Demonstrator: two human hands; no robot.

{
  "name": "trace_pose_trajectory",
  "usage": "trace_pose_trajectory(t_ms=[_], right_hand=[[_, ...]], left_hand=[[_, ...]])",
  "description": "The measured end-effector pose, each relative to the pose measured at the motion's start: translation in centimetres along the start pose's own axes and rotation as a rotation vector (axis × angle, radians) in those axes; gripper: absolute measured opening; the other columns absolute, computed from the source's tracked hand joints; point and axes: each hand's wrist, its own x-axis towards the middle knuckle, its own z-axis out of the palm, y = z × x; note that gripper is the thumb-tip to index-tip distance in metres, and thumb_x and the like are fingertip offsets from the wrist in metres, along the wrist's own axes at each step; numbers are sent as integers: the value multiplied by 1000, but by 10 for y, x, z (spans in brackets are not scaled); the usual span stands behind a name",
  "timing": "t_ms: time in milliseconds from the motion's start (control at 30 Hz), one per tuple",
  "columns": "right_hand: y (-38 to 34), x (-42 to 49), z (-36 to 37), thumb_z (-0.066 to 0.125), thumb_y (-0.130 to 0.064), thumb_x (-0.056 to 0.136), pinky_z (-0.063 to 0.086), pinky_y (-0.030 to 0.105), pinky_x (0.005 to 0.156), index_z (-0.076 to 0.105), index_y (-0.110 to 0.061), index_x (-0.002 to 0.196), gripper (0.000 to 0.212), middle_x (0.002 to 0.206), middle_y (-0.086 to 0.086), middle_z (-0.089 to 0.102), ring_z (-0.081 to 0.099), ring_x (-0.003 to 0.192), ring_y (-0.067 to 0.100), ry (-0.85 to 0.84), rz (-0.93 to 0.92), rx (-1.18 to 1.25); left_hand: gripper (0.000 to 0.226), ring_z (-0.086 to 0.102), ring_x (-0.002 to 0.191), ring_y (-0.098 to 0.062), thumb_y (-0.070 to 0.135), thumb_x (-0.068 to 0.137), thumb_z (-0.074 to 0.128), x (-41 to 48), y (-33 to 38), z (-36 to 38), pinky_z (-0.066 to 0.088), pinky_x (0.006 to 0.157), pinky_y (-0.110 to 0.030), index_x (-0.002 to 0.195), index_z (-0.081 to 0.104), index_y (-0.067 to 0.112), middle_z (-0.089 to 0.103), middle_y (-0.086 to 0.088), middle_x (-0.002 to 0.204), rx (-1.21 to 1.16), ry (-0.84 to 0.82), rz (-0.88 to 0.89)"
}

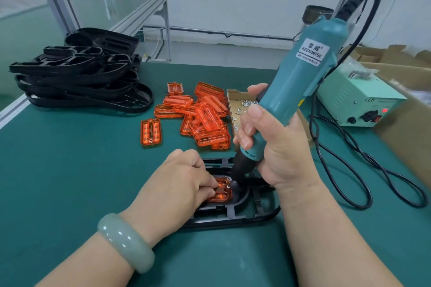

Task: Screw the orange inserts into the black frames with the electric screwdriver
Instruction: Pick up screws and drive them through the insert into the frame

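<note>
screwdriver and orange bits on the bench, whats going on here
A person is fixing an orange insert into a black frame on the green bench. The right hand grips the screwdriver, its tip down at the insert's edge. The left hand holds the insert in place with curled fingertips. Behind lie a pile of spare inserts, a screw tray and a stack of frames.

The left hand is covering much of the orange insert; the right hand is hiding part of the black frame. The bit of the electric screwdriver is perhaps meeting the insert, its tip being too small to tell.
</note>
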Motion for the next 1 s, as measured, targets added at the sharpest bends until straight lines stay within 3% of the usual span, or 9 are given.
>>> trace_pose_trajectory(t_ms=[367,500,600,700,800,900,1000], right_hand=[[-9,-6,3,68,-23,78,46,28,55,61,-22,103,26,57,-5,52,48,44,11,-75,-96,74],[-14,-5,-7,63,-15,81,46,27,52,56,-16,103,23,56,-3,49,46,43,12,127,-82,102],[-16,-5,-21,58,-17,80,45,26,51,57,-17,98,18,55,-2,47,43,42,12,270,-62,143],[-18,-2,-30,59,-19,80,46,25,51,59,-19,96,16,56,-2,46,43,43,11,361,-82,186],[-19,1,-34,66,-21,82,46,24,52,58,-20,97,17,56,-2,46,43,43,11,437,-105,189],[-19,4,-37,62,-25,75,46,24,50,56,-19,98,25,55,-2,45,43,43,11,481,-109,204],[-18,4,-39,61,-24,76,46,24,49,56,-19,98,23,55,-2,46,43,43,11,502,-125,190]], left_hand=[[22,40,93,-7,39,88,61,-2,4,-6,37,83,-23,108,69,36,38,20,90,92,-105,-22],[25,40,93,1,47,90,52,2,9,-11,36,82,-18,112,62,45,38,22,93,170,-203,-40],[21,48,86,5,52,86,53,14,7,-21,43,78,-18,103,62,46,50,23,90,128,-242,-48],[12,53,79,9,40,84,61,47,9,-29,39,71,-14,87,71,35,55,30,73,7,-92,-88],[15,59,82,-4,29,88,60,98,17,-23,44,79,-23,91,74,26,67,17,84,78,-18,-83],[19,62,94,-15,28,90,58,144,24,-5,49,87,-29,101,74,27,71,6,103,183,-107,-93],[20,59,94,-19,34,86,62,167,24,13,49,83,-34,99,73,26,69,2,101,348,-211,-140]])
